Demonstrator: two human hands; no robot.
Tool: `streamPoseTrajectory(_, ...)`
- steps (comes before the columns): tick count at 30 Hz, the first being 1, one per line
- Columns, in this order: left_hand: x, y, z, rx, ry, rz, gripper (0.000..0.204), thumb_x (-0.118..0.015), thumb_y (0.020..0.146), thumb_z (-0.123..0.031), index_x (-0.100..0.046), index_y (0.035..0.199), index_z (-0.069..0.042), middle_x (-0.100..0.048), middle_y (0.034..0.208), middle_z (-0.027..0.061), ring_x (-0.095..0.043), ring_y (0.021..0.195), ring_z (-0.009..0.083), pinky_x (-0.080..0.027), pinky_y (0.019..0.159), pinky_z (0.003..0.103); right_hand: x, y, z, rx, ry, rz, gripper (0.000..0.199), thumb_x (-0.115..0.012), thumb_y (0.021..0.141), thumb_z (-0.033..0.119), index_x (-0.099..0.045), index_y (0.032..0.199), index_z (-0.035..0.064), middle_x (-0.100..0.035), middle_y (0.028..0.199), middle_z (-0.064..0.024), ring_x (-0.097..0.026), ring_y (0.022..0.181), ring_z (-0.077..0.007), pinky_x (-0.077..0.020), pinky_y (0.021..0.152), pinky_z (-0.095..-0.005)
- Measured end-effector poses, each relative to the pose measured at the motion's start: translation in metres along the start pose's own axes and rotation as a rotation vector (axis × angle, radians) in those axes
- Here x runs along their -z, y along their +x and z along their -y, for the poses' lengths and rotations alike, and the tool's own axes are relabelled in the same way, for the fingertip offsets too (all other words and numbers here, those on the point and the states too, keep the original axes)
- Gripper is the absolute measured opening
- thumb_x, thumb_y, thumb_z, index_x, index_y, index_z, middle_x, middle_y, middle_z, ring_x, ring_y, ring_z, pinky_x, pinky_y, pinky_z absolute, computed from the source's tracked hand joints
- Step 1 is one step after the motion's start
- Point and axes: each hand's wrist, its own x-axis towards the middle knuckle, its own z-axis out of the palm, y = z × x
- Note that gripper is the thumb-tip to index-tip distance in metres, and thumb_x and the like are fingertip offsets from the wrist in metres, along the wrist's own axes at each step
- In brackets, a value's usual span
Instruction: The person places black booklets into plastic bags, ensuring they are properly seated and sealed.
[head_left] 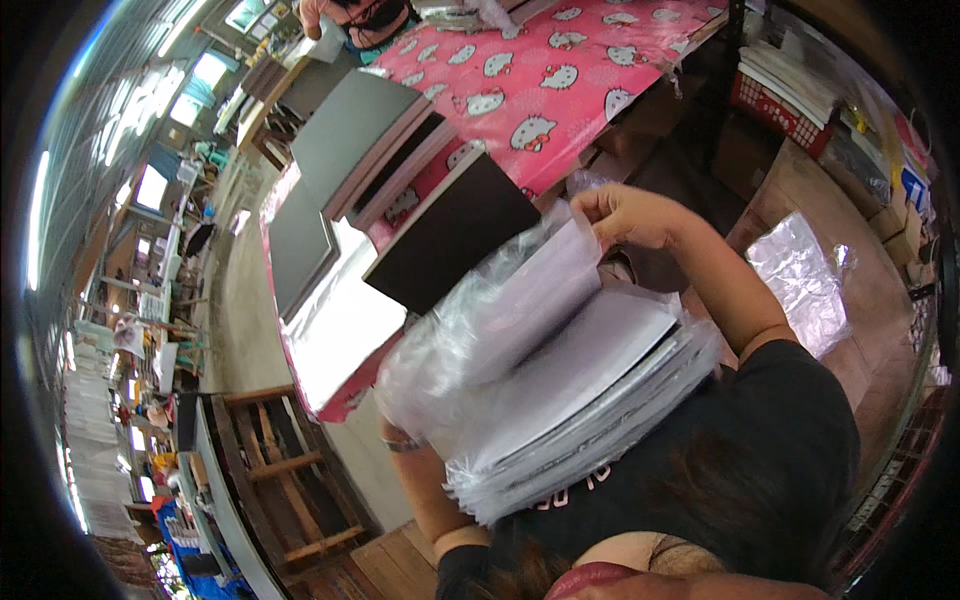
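"What do we have on?"
"A black short-sleeved shirt (770,440), pale lettering (575,487) on its front."
"And our left forearm (422,490)?"
"We see a narrow band (401,443) there; our right hand (632,217) is bare."

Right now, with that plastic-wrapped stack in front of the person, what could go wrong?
The plastic-wrapped stack has uneven layered edges near the black short-sleeved shirt, so pieces might slip. The right hand pinches the thin, crumpled clear plastic by its edge, which could tear. The black board appears close to that plastic and might get nudged.
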Motion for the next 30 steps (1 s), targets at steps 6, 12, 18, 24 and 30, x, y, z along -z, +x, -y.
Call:
streamPoseTrajectory(6,0.005,0.038,0.025,0.086,0.016,0.049,0.026,-0.062,0.083,-0.011,-0.059,0.107,-0.002,-0.059,0.089,0.0038,-0.051,0.071,0.0111,-0.041,0.066,0.023,-0.010,0.000,0.009,-0.033,-0.190,0.015,0.038,-0.060,0.075,-0.003,-0.057,0.112,-0.0012,-0.063,0.102,-0.0057,-0.061,0.088,-0.0146,-0.0479,0.080,-0.0279)
streamPoseTrajectory(12,0.031,0.028,0.109,0.244,0.236,0.018,0.027,-0.062,0.083,-0.012,-0.059,0.108,-0.002,-0.059,0.091,0.0040,-0.050,0.073,0.0109,-0.041,0.067,0.023,0.045,0.004,-0.099,-0.323,0.296,0.065,0.034,-0.063,0.078,0.003,-0.057,0.111,-0.0007,-0.063,0.105,-0.0087,-0.061,0.089,-0.0205,-0.0469,0.082,-0.0322)
streamPoseTrajectory(18,0.037,0.008,0.153,0.347,0.504,-0.012,0.028,-0.062,0.084,-0.013,-0.059,0.109,-0.002,-0.059,0.093,0.0043,-0.049,0.074,0.0107,-0.040,0.068,0.023,0.127,0.021,-0.226,-0.713,0.224,-0.157,0.028,-0.063,0.080,0.009,-0.060,0.106,-0.0014,-0.064,0.100,-0.0089,-0.059,0.085,-0.0198,-0.0458,0.078,-0.0346)
streamPoseTrajectory(24,0.064,-0.007,0.120,0.140,0.604,-0.070,0.029,-0.062,0.084,-0.014,-0.059,0.110,-0.002,-0.060,0.095,0.0045,-0.049,0.076,0.0105,-0.039,0.069,0.023,0.093,0.061,-0.134,-0.398,-0.623,-0.056,0.039,-0.067,0.079,0.024,-0.059,0.107,-0.0020,-0.063,0.098,-0.0083,-0.058,0.087,-0.0184,-0.0460,0.077,-0.0323)
streamPoseTrajectory(30,0.004,-0.012,-0.018,-0.212,0.295,0.074,0.033,-0.061,0.085,-0.014,-0.058,0.114,0.000,-0.059,0.100,0.0057,-0.049,0.086,0.0115,-0.039,0.076,0.024,-0.029,0.024,-0.042,-0.157,-0.263,0.692,0.048,-0.051,0.093,0.034,-0.051,0.124,-0.0023,-0.052,0.127,-0.0169,-0.049,0.118,-0.0255,-0.0368,0.100,-0.0353)
